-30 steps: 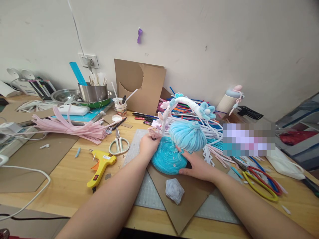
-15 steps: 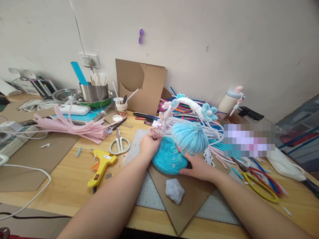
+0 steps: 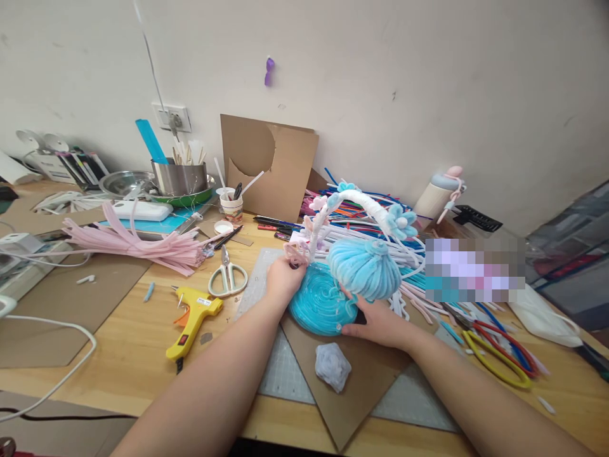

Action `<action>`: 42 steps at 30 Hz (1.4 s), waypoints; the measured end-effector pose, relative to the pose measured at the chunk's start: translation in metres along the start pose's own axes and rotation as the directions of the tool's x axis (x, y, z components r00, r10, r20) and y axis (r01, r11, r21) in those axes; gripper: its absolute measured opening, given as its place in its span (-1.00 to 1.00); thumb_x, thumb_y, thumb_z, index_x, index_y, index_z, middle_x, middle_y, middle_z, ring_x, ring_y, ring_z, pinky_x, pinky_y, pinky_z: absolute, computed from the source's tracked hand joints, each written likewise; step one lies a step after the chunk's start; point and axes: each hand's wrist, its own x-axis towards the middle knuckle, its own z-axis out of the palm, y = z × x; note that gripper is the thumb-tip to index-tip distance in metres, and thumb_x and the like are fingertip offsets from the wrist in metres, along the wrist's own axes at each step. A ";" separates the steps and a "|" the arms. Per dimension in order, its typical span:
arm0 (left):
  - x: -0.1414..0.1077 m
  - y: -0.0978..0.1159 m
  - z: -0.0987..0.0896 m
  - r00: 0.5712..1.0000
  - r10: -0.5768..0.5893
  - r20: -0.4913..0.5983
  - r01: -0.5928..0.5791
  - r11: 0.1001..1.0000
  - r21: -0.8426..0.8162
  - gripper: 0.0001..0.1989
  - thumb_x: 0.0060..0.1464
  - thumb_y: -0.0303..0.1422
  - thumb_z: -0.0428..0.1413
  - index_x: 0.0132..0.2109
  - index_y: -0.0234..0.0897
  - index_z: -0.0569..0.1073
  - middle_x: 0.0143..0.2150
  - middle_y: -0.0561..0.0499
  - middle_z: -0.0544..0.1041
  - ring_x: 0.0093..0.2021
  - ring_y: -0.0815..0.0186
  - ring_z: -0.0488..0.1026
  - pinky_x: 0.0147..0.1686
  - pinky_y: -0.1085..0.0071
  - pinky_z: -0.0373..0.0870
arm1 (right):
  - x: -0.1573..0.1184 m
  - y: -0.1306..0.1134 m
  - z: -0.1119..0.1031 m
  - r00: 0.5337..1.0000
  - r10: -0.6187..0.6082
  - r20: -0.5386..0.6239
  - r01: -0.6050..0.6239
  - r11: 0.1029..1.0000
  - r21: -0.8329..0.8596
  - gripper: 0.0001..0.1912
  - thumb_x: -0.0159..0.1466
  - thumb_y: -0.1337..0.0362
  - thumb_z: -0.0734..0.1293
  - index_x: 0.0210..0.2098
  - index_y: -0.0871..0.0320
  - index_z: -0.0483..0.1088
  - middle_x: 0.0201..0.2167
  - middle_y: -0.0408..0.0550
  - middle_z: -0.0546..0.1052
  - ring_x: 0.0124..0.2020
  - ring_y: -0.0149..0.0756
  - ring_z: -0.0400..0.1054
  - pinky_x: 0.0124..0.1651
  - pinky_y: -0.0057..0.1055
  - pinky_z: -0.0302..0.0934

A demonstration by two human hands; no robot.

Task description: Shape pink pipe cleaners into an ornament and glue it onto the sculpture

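Observation:
A round blue coiled base (image 3: 323, 301) rests on brown cardboard between my hands. From its back edge rises a white wrapped arch (image 3: 364, 200) with pink and blue fuzzy flowers, and a ribbed blue dome (image 3: 365, 270) hangs under it. My left hand (image 3: 284, 279) is closed at the base's left edge by the pink flowers, its fingertips partly hidden. My right hand (image 3: 378, 322) grips the base's right edge, thumb at the front, other fingers partly under the dome. A crumpled pale bluish lump (image 3: 333, 368) lies in front of the base.
A yellow glue gun (image 3: 194, 320) and white-handled scissors (image 3: 228, 279) lie left. Pink stems (image 3: 137, 244) are bundled farther left. Red and yellow-handled tools (image 3: 499, 362) lie right. Many coloured stems spread behind the arch. A cardboard sheet (image 3: 290, 165) leans on the wall.
The blue base has tilted or turned slightly, and the dome and arch have shifted a little to the right. Both hands keep nearly the same places on it.

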 end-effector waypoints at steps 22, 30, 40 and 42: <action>0.001 -0.003 0.003 0.997 0.080 -0.021 -0.079 0.996 0.041 -0.78 -0.04 -0.25 0.10 -0.30 -0.25 0.57 -0.27 -0.12 0.61 -0.17 0.10 0.51 -0.27 0.38 0.35 | 0.001 0.002 0.001 1.000 0.015 0.018 -0.015 0.999 0.045 -0.18 0.09 -0.16 0.26 0.22 0.15 0.11 0.15 0.20 0.27 0.15 0.16 0.11 0.15 0.06 -0.02; 0.001 -0.003 0.003 0.997 0.080 -0.018 -0.079 0.996 0.047 -0.81 -0.05 -0.28 0.11 -0.32 -0.25 0.57 -0.28 -0.10 0.62 -0.18 0.11 0.52 -0.27 0.39 0.35 | 0.000 0.002 -0.002 0.998 -0.031 0.056 0.022 0.988 0.155 -0.35 0.13 -0.07 0.29 0.18 -0.07 0.17 0.12 0.02 0.32 0.13 0.08 0.14 0.11 0.00 0.05; 0.000 -0.001 0.002 0.998 0.064 -0.020 -0.063 0.997 0.035 -0.78 -0.04 -0.24 0.10 -0.31 -0.25 0.57 -0.27 -0.12 0.61 -0.17 0.11 0.52 -0.25 0.38 0.35 | -0.003 -0.012 -0.007 0.999 -0.042 0.005 0.043 0.995 -0.095 -0.38 0.15 -0.06 0.27 0.17 -0.07 0.18 0.06 0.02 0.38 -0.03 0.04 0.31 0.01 -0.06 0.14; -0.001 0.000 0.002 0.999 0.042 -0.017 -0.042 0.999 0.035 -0.79 -0.04 -0.25 0.11 -0.30 -0.24 0.57 -0.27 -0.11 0.61 -0.18 0.11 0.52 -0.25 0.37 0.35 | -0.003 -0.013 -0.006 0.999 -0.047 -0.004 0.046 0.987 -0.156 -0.38 0.16 -0.05 0.24 0.18 -0.03 0.16 0.07 0.06 0.37 -0.03 0.07 0.31 0.01 -0.05 0.13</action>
